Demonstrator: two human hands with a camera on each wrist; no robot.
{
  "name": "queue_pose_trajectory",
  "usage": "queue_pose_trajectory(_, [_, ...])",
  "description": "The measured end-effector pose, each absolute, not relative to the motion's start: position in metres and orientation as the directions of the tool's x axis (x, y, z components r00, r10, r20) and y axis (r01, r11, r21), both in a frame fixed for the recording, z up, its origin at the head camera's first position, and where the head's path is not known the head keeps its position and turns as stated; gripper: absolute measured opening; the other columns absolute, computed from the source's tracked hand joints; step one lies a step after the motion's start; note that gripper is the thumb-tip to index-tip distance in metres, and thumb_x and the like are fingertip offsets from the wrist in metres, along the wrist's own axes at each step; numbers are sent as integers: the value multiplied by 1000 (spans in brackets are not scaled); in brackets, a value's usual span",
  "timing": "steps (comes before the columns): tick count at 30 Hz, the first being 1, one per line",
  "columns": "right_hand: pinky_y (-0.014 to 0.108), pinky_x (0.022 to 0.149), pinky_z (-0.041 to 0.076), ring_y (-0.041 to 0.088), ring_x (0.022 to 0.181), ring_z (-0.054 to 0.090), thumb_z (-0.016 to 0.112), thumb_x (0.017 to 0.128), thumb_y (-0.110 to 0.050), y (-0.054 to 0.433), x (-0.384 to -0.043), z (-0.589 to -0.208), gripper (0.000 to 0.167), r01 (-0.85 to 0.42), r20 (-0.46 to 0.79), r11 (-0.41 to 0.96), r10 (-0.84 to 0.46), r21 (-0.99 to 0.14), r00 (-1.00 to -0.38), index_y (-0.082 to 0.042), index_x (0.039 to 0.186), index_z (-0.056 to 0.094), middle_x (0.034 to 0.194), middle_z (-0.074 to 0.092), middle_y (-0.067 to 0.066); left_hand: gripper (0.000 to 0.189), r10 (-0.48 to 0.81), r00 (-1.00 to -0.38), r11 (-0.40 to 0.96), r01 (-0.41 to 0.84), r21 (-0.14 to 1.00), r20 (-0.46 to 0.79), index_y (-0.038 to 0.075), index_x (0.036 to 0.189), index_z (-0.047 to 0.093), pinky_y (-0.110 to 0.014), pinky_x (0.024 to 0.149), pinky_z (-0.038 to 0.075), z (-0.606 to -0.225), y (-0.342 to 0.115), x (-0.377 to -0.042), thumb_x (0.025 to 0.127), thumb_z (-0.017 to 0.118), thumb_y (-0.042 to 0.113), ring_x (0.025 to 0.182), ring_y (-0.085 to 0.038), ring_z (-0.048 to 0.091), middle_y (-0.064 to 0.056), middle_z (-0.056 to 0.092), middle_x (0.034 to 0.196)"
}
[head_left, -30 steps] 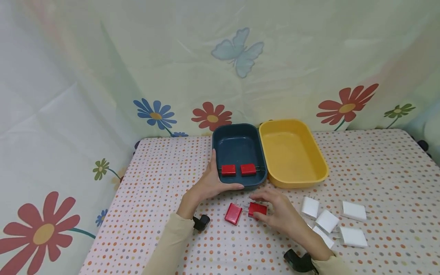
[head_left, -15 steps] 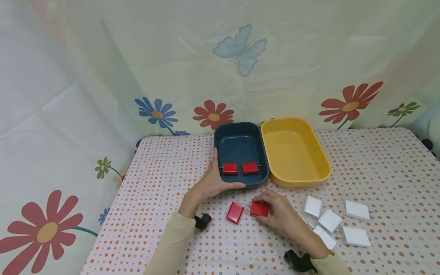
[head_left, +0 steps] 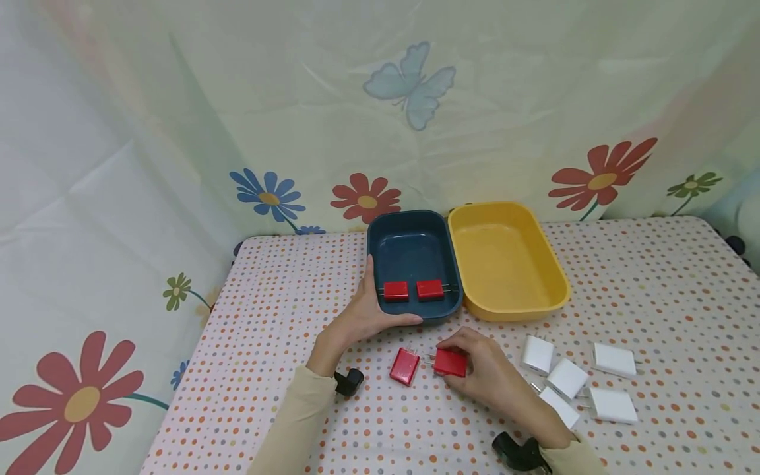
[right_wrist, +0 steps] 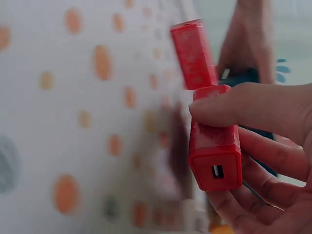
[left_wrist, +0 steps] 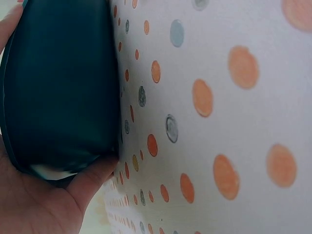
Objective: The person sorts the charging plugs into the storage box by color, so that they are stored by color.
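In the head view my left hand (head_left: 363, 318) holds the near left corner of a dark blue tray (head_left: 410, 256), thumb along its front wall and fingers along the left side. Two red USB wall chargers (head_left: 396, 291) lie inside that tray near its front. My right hand (head_left: 488, 368) pinches another red USB wall charger (head_left: 450, 362), its prongs pointing left. Its USB port faces the camera in the right wrist view, with my thumb on one side and fingers beneath. Just left of it a further red charger (head_left: 405, 367) lies on the dotted tabletop.
A yellow tray (head_left: 507, 264) stands against the blue tray's right side. Several white chargers (head_left: 567, 379) lie to the right of my right hand. A floral curtain (head_left: 297, 99) hangs behind the table.
The fingers of my right hand have closed onto the red charger, which has shifted slightly right. My left hand stays at the blue tray.
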State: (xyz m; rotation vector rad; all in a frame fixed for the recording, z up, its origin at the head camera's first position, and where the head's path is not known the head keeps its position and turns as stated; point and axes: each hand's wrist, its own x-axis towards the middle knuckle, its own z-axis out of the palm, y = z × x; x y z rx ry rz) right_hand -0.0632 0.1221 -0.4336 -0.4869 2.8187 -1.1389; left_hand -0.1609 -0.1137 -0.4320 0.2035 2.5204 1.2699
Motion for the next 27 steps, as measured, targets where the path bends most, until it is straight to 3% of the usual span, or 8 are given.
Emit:
queue_pose_trajectory(8, [37, 80, 61, 19, 95, 63, 96, 72, -4, 130, -69, -395, 50, -336, 154, 651, -322, -681, -934, -8, 117, 75, 106, 66, 1, 140, 268, -944, 579, -2, 815, -193, 26, 167, -16, -61, 118, 35, -431, -117, -161, 79, 90, 49, 158, -33, 15, -8, 8, 175])
queue_pose_trajectory(13, [34, 76, 61, 24, 97, 62, 93, 74, 2, 126, -89, -371, 48, -417, 239, 612, -354, -672, -904, -4, 117, 74, 108, 67, 7, 139, 269, -945, 578, 4, 816, -186, 24, 167, -15, -62, 117, 36, -430, -117, -161, 79, 90, 47, 157, -34, 16, -9, 11, 174])
queue_pose_trajectory(17, [41, 78, 62, 26, 97, 62, 91, 76, 3, 116, -111, -357, 46, -477, 291, 590, -387, -651, -875, -1, 118, 73, 109, 67, 10, 141, 286, -940, 567, 7, 823, -189, 25, 167, -17, -62, 116, 37, -430, -117, -161, 79, 90, 49, 157, -34, 16, -10, 12, 173])
queue_pose_trajectory(22, [49, 87, 60, 30, 99, 64, 89, 79, 1, 99, -148, -344, 43, -493, 273, 561, -431, -665, -860, 2, 119, 72, 111, 69, 14, 141, 304, -935, 552, 15, 833, -185, 26, 166, -20, -60, 117, 37, -432, -117, -163, 79, 90, 48, 156, -31, 18, -8, 14, 172])
queue_pose_trajectory(27, [49, 93, 58, 34, 104, 65, 88, 81, -2, 87, -185, -339, 43, -480, 222, 561, -466, -675, -856, 4, 121, 72, 114, 70, 18, 138, 313, -930, 535, 3, 845, -194, 26, 166, -19, -60, 119, 34, -432, -116, -163, 82, 89, 43, 156, -30, 16, -5, 10, 174])
